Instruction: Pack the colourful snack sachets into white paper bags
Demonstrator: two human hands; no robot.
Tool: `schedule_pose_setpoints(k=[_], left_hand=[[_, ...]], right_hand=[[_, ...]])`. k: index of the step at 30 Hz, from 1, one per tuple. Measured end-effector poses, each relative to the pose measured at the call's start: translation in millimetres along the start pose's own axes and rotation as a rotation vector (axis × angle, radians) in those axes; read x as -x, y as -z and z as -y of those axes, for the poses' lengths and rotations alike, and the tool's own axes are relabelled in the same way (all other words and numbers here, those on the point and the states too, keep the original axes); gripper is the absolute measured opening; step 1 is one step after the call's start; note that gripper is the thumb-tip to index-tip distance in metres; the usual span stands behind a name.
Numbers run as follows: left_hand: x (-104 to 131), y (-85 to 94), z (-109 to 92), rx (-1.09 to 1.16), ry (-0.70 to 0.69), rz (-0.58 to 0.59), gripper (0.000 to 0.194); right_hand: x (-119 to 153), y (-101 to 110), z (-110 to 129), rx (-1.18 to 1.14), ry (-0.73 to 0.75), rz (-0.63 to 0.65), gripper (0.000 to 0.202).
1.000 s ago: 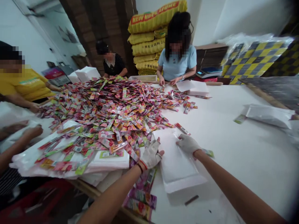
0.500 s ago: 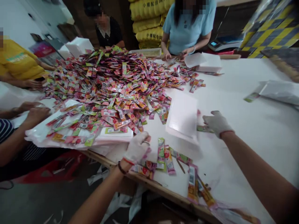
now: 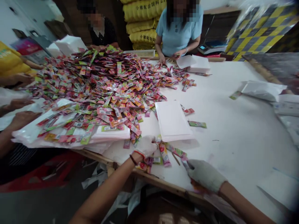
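Note:
My left hand (image 3: 146, 146), in a white glove, is closed at the near table edge, its fingertips on a green-and-pink stick sachet (image 3: 159, 138). Beside it lie other stick sachets, among them a pink one (image 3: 164, 154). Nearer the front edge, my right hand (image 3: 206, 175), also gloved, curls over a stick sachet (image 3: 185, 164); its palm hides part of the sachets below. A stack of white bags or sheets (image 3: 174, 121) rests on the table beyond both hands, touched by neither. Right of that stack lies a green sachet (image 3: 197, 124).
A large heap of stick sachets (image 3: 105, 84) covers the table's left and middle. White packages (image 3: 263, 90) lie at the right. Co-workers sit at the left and the far side, one in a blue shirt (image 3: 178, 34). A scale (image 3: 211, 47) stands behind.
My right hand has come from beside the white stack down toward the front edge, onto the sachets there. My left hand has shifted right to the green sachet. The white stack now lies flat.

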State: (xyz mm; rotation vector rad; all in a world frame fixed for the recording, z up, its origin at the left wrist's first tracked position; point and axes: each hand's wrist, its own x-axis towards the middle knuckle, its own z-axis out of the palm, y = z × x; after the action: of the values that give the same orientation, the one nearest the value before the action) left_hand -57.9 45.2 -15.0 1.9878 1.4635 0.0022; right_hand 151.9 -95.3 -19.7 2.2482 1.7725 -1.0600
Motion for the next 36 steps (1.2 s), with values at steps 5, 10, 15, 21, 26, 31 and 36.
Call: schedule_pose_setpoints(k=[5, 10, 15, 21, 26, 31, 36], left_hand=[[21.0, 34.7, 24.7, 0.416, -0.044, 0.103, 0.028], [40.7, 20.6, 20.4, 0.01, -0.22, 0.174, 0.034], [30.2, -8.0, 4.5, -0.228, -0.279, 0.153, 0.031], [15.2, 9.2, -4.1, 0.395, -0.461, 0.17, 0.017], [24.8, 32.3, 5.2, 0.984, -0.216, 0.186, 0.036], [38.2, 28.7, 38.4, 0.23, -0.329, 0.28, 0.042], [39.9, 26.5, 46.4, -0.375, -0.451, 0.133, 0.015]], right_hand=[[0.4, 24.1, -1.9, -0.07, 0.131, -0.135, 0.01], [-31.3, 21.8, 24.1, -0.168, 0.193, -0.22, 0.018], [-57.6, 13.9, 46.3, 0.041, 0.061, -0.179, 0.02], [-37.9, 37.8, 25.5, 0.131, 0.164, -0.308, 0.018], [-2.4, 27.1, -6.1, -0.199, -0.03, -0.233, 0.023], [10.6, -10.6, -22.7, -0.148, -0.113, -0.021, 0.01], [8.0, 5.4, -8.1, -0.037, 0.047, -0.034, 0.009]])
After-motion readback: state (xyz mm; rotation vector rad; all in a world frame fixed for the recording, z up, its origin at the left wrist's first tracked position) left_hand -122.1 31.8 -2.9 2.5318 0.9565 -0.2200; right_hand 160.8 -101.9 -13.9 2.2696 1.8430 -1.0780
